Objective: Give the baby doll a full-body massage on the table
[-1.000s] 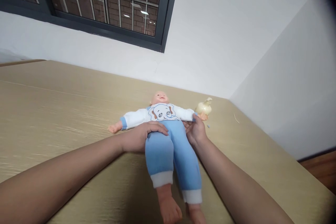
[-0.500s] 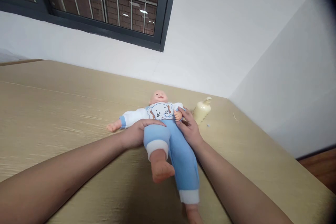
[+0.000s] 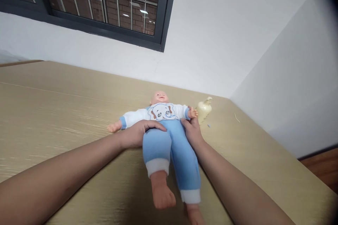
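Observation:
A baby doll (image 3: 182, 151) lies on its back on the table, head away from me and bare feet toward me. It wears light blue trousers and a white top with an elephant face. Its arm on the left lies stretched out; the other points right. My left hand (image 3: 138, 132) grips the doll's left-side hip, thumb laid across the top of the thigh. At the waist on the right, my right hand (image 3: 194, 130) holds the doll's side, with its thumb near the trouser edge. The doll's small hand partly covers my right fingers.
A cream pump bottle (image 3: 204, 110) stands just beyond my right hand. Near it lie a small bluish scrap (image 3: 209, 126) and a thin pale strand (image 3: 237, 117). The wooden table (image 3: 66, 95) meets a white wall under a dark-framed window (image 3: 161, 38).
The doll's arm on the right has swung outward from its waist toward the bottle. Its raised leg on the left has come down toward me. My right fingers have shifted behind the doll's arm.

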`<state>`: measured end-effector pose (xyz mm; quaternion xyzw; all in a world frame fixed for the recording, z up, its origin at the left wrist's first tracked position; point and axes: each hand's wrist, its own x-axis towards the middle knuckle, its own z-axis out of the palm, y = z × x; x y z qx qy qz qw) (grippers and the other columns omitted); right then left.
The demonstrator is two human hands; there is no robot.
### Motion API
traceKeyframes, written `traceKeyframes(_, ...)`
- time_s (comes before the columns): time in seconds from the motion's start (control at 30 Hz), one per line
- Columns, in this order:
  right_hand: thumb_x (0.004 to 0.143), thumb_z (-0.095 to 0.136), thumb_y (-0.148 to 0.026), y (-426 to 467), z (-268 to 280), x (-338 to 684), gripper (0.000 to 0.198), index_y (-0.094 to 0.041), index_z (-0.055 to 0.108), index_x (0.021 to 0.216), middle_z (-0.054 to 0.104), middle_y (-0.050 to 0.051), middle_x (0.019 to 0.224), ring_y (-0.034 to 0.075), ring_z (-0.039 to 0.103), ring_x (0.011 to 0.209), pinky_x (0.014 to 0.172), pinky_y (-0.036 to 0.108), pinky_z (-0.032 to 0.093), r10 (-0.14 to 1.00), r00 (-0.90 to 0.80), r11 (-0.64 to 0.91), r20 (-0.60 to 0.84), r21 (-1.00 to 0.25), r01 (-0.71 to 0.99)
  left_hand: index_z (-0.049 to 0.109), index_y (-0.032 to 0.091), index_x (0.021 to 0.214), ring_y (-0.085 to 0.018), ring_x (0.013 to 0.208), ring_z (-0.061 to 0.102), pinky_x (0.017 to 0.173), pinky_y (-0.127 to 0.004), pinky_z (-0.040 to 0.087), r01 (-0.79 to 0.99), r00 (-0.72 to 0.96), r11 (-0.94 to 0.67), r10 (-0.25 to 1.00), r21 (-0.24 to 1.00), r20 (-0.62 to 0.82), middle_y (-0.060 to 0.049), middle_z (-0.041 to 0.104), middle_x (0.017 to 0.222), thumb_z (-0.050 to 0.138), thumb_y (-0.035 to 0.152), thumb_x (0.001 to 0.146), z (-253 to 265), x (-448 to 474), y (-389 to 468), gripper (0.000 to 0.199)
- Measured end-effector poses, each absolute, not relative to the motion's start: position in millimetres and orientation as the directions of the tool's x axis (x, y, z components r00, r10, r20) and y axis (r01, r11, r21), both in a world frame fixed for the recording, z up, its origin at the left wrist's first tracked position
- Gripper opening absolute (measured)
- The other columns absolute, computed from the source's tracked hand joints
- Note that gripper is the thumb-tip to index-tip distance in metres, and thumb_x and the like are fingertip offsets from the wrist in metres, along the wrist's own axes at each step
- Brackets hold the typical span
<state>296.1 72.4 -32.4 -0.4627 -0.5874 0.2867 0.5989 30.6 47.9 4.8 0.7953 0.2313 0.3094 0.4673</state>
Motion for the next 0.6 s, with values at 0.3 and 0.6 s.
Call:
traceKeyframes(0.3,0.075,0.066,-0.029,82,-36,287,0.044,-0.022,0.059,0.118,0.075,0.004,0.095,0.023,0.073,0.079,0.075,0.039,0.063,0.958,0.287,0.110,-0.025,-0.888,-0.447,0.066,0.025,0.124,-0.027,0.122,0.061,0.110,-0.044,0.044,0.089,0.741,-0.616,0.566,0.783,0.361,-0.009,0.065,0.132,0.078,0.025,0.078,7,29,49,0.048)
traceKeyframes(0.6,0.077,0.072,-0.031,72,-30,289,0.064,-0.022,0.054,0.138,0.061,0.007,0.138,0.027,0.059,0.125,0.109,0.042,0.048,0.919,0.272,0.292,0.287,-0.956,0.021,0.070,0.021,0.121,-0.029,0.117,0.064,0.106,-0.046,0.047,0.006,0.674,-0.294,0.708,0.956,0.214,-0.011,0.068,0.128,0.072,0.030,0.084,0,34,45,0.039)
